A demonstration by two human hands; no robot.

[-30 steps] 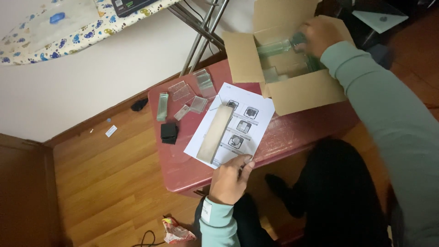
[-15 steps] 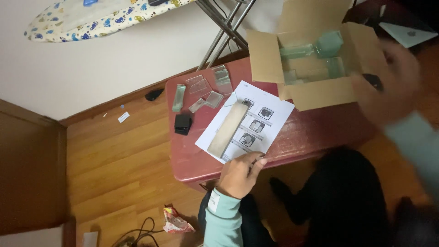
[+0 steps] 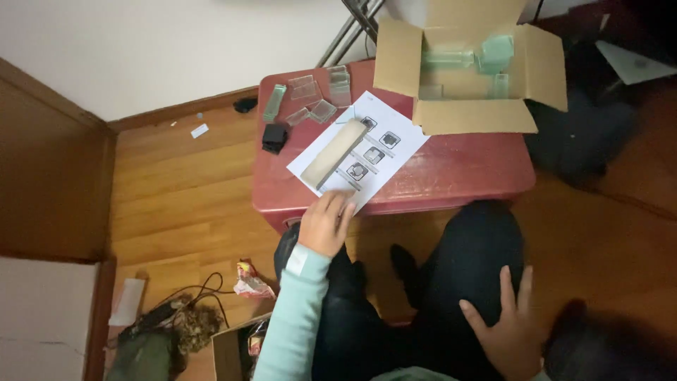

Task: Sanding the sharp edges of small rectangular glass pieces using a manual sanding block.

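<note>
In the head view, the left hand lies with loose fingers on the near edge of a white instruction sheet, grasping nothing. The sheet is on the red table, with a long pale strip on top of it. The right hand rests open and flat on the person's dark trouser leg. An open cardboard box stands behind the sheet, and clear plastic pieces lie near a small black block.

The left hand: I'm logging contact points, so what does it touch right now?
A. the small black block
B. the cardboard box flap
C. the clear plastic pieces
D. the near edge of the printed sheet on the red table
D. The left hand lays its fingers on the near edge of the printed sheet, well apart from the cardboard box, black block and clear plastic pieces.
</note>
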